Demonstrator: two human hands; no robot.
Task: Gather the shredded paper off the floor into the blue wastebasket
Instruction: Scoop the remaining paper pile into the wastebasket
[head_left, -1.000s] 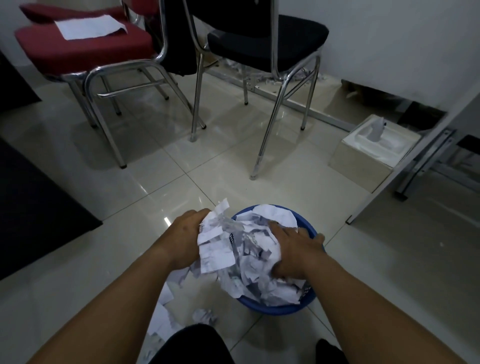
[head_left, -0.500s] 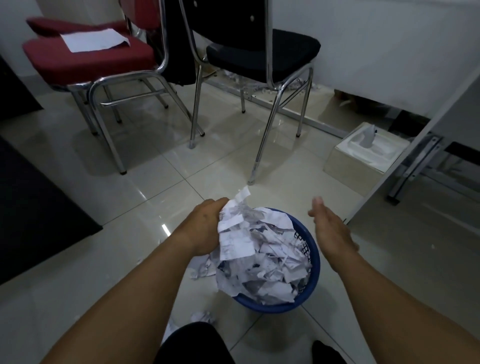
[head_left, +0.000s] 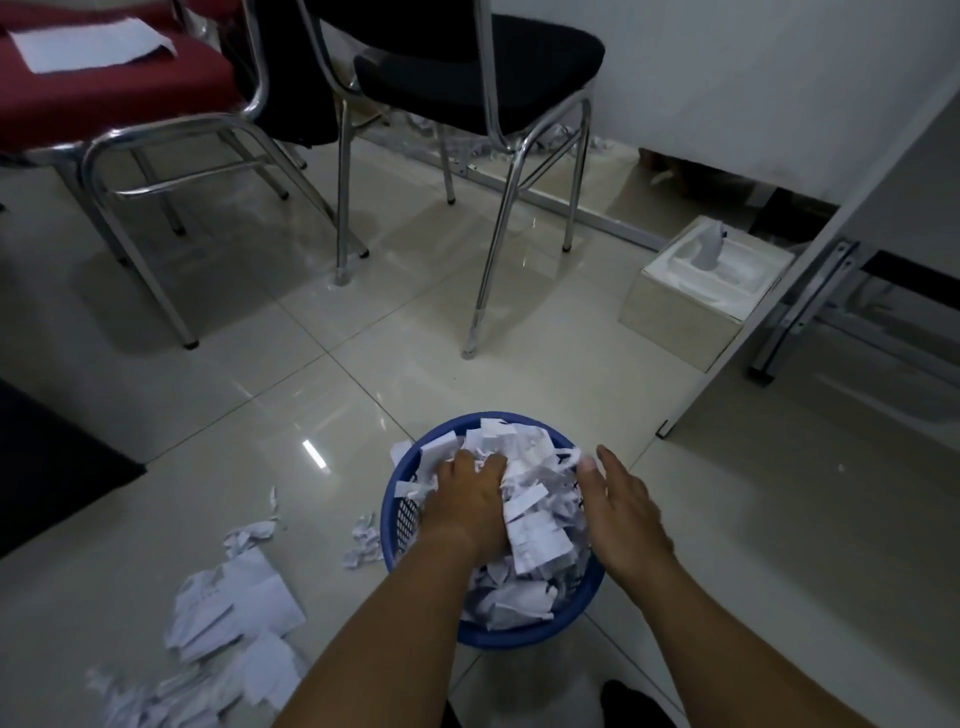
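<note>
Basket as landmark, notes running left to right.

Left of the basket (head_left: 397, 512): loose scraps (head_left: 234, 613) lie on the floor (head_left: 322, 374), a big heap well to the left and toward you, a small clump (head_left: 363, 540) just beside the wall.

In the basket: shredded paper (head_left: 530, 525) heaped above the rim. Your left hand (head_left: 467, 506) sits palm down on the heap, fingers (head_left: 491, 464) curled into the paper; whether they pinch any, cannot tell.

Right rim: your right hand (head_left: 621, 506) is flat, fingers (head_left: 613, 462) pressed together and straight, holding nothing, against the heap's side.

Step, by my reading: packing the load down. Next move calls for freeing both hands and reaching left for the floor scraps; the basket looks near full, so press firmly first.
</note>
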